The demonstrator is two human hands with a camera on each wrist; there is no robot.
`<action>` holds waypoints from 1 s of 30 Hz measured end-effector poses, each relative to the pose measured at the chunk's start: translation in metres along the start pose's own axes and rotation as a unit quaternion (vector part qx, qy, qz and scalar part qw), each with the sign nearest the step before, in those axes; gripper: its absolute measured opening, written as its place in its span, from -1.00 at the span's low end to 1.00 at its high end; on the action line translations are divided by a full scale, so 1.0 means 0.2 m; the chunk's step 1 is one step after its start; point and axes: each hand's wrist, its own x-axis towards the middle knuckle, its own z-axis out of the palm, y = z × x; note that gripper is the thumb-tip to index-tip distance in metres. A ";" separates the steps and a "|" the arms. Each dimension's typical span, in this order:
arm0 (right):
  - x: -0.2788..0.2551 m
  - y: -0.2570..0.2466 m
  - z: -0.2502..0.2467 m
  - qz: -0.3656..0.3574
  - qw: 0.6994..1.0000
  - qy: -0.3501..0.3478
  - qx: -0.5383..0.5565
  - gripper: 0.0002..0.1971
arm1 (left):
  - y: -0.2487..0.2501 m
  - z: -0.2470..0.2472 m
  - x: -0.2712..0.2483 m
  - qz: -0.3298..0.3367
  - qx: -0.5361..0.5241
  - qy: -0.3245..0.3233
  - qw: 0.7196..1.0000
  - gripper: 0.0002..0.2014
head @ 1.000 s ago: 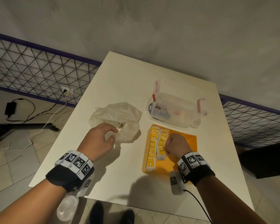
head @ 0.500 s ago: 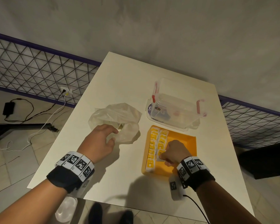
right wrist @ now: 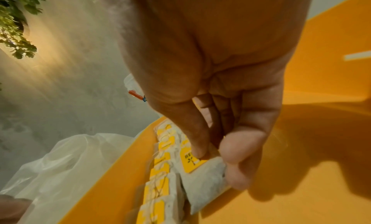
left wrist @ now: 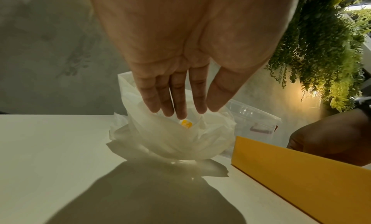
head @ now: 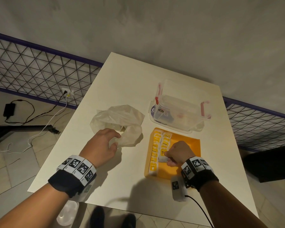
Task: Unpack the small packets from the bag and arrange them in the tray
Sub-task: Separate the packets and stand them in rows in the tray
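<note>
A crumpled translucent plastic bag (head: 118, 116) lies on the white table, left of the orange tray (head: 190, 145). My left hand (head: 116, 139) rests at the bag's mouth with its fingers (left wrist: 180, 103) nearly straight; one yellow-labelled packet (left wrist: 186, 124) shows inside the bag. Two rows of white packets with yellow labels (head: 155, 145) line the tray's left side. My right hand (head: 165, 157) is inside the tray. Its thumb and forefinger pinch one packet (right wrist: 202, 178) at the near end of the second row.
A clear plastic box (head: 179, 111) with red latches stands just behind the tray. The right half of the tray floor (right wrist: 301, 172) is bare. A wire fence and cables on the floor lie to the table's left. Green foliage (left wrist: 321, 45) hangs beyond.
My right hand has slid toward the near end of the tray's second row with the packet in its pinch. The left hand has stayed at the bag's mouth.
</note>
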 end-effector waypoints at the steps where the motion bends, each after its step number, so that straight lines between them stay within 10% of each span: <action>1: 0.01 0.00 0.00 0.003 1.000 -0.006 -0.012 -0.78 | 0.01 0.00 0.00 0.000 0.003 -0.001 1.000 -0.74; 22: -0.10 -0.06 -0.07 -0.015 0.998 0.008 -0.066 -0.75 | 0.13 0.00 0.11 -0.070 0.160 -0.186 0.967 -0.34; 30: -0.34 -0.41 0.07 -0.221 0.973 0.035 -0.047 -0.45 | 0.15 0.04 0.16 -0.020 0.290 -0.163 0.943 -0.55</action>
